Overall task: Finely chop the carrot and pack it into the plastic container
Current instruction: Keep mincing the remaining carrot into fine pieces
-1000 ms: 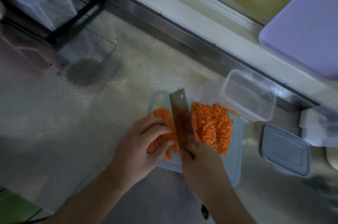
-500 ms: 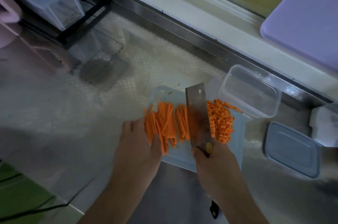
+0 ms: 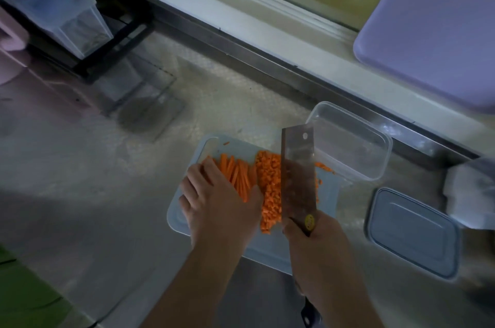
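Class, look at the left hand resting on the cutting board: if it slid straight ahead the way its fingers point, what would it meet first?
The left hand points up and slightly left across the cutting board. Its fingers already lie beside the carrot strips, so it would probably brush those first, then pass the board's far edge; depth is unclear.

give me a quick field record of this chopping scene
left hand: flat on carrot strips, fingers straight
right hand: grips cleaver
diced carrot: piled on cutting board beside the blade
container: clear, no carrot inside, beyond the board
lid: off, lying right of the board
stage: chopping unfinished, packing not begun
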Tool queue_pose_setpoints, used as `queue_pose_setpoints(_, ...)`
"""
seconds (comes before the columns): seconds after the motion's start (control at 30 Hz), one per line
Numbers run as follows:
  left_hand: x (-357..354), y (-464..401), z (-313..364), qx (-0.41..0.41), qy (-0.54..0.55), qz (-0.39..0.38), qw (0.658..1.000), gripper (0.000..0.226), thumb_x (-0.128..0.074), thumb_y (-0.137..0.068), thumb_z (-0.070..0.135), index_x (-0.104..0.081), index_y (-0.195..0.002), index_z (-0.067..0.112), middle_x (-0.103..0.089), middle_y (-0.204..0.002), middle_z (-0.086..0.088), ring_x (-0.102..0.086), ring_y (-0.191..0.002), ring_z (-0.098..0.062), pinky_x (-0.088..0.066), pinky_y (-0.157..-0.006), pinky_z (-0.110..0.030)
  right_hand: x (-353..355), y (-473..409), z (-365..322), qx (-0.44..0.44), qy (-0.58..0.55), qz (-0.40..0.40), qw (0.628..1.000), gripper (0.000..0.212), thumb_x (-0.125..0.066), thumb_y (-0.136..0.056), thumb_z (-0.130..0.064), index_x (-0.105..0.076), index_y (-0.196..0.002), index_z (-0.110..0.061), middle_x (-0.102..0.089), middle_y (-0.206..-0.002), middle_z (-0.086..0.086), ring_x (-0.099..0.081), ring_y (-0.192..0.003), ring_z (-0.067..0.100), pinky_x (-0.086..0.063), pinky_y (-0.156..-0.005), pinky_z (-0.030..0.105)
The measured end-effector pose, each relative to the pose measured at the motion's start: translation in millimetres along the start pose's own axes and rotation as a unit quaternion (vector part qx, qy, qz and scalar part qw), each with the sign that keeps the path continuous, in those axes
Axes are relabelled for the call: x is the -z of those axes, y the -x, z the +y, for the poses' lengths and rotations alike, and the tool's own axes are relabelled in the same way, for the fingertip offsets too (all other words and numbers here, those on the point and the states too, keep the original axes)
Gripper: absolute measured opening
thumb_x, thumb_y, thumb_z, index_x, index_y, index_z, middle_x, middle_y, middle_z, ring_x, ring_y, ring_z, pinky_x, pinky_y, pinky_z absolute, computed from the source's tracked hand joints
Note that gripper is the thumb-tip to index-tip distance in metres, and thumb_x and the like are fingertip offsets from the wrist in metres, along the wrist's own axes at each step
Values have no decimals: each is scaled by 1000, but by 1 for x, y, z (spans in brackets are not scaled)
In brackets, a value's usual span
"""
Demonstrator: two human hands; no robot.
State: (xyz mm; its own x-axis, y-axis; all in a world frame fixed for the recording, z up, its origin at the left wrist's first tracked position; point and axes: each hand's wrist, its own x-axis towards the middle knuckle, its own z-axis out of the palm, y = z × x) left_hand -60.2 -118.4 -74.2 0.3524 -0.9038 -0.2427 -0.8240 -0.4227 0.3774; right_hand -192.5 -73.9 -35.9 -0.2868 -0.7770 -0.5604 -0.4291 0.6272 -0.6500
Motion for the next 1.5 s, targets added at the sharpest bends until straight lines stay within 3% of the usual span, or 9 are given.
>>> queue_pose_setpoints(0.27, 5, -4, -12, -50, -27, -21, 998, 76, -60, -94, 55, -26, -151, 18, -26, -145, -5, -30, -137, -27, -30, -118, -45, 11, -5, 12, 42, -10, -21, 999, 23, -61, -95, -28, -64, -72, -26, -57, -54, -15, -51, -50, 0, -34, -43, 13)
queue_pose_setpoints(0.6, -9, -2, -10, -89, -85, 10, 992, 82, -47, -93, 68, -31, -149, 10, -31, -146, -11, -35, -135, -32, -38, -111, -51, 15, -2, 10, 43, 20, -5, 999, 20, -63, -94, -30, -62, -74, -29, -64, -67, -10, -57, -74, -12, -41, -56, 7)
queue_pose_setpoints(0.7, -11, -7, -11, -121, -102, 7, 987, 74, -45, -94, 62, -36, -145, 9, -37, -142, -13, -40, -130, -33, -43, -105, -51, 11, -2, 7, 24, 35, -14, 999, 28, -62, -95, -30, -56, -68, -30, -61, -61, -19, -56, -63, -6, -40, -53, 9)
queue_pose_setpoints(0.8, -9, -14, -18, -164, -110, 7, 980, 63, -47, -100, 53, -44, -141, 6, -43, -136, -15, -46, -122, -36, -48, -97, -51, 4, -3, 2, 4, 56, -1, 998, 28, -62, -95, -32, -53, -69, -31, -54, -59, -8, -52, -57, 4, -38, -50, 14)
queue_pose_setpoints(1.03, 7, -46, -72, -373, -130, -4, 919, 58, -53, -92, 41, -54, -140, 8, -50, -131, -14, -53, -112, -34, -53, -89, -50, -23, 2, -27, -17, 109, 5, 994, 10, -59, -97, -38, -55, -89, -36, -60, -84, -11, -50, -69, -1, -37, -53, 10)
queue_pose_setpoints(1.1, 16, -61, -85, -442, -144, -33, 885, 61, -48, -90, 41, -52, -142, 10, -50, -133, -12, -55, -115, -34, -53, -93, -49, -30, 5, -37, -29, 120, 1, 992, 1, -58, -99, -37, -57, -98, -36, -55, -85, -14, -51, -75, 3, -38, -58, 18)
queue_pose_setpoints(1.17, 24, -76, -96, -500, -153, -65, 850, 61, -56, -92, 40, -49, -146, 12, -49, -137, -9, -54, -122, -33, -52, -100, -49, -37, 7, -42, -44, 137, 1, 990, 15, -58, -99, -36, -61, -113, -32, -53, -92, -11, -60, -95, 17, -37, -71, 26)
queue_pose_setpoints(1.37, 35, -88, -104, -512, -82, -103, 849, 77, -45, -97, 68, -38, -155, 18, -47, -143, -1, -48, -131, -24, -43, -113, -41, -57, 17, -49, -67, 171, 2, 983, 15, -54, -101, -35, -60, -113, -30, -63, -98, -3, -64, -105, 23, -41, -75, 29)
queue_pose_setpoints(1.5, 36, -81, -108, -487, 49, -110, 865, 68, -61, -94, 61, -48, -147, 21, -46, -141, 4, -45, -130, -17, -34, -113, -29, -61, 18, -51, -60, 170, 10, 984, 13, -52, -101, -38, -59, -105, -29, -59, -88, -8, -61, -88, 18, -43, -73, 31)
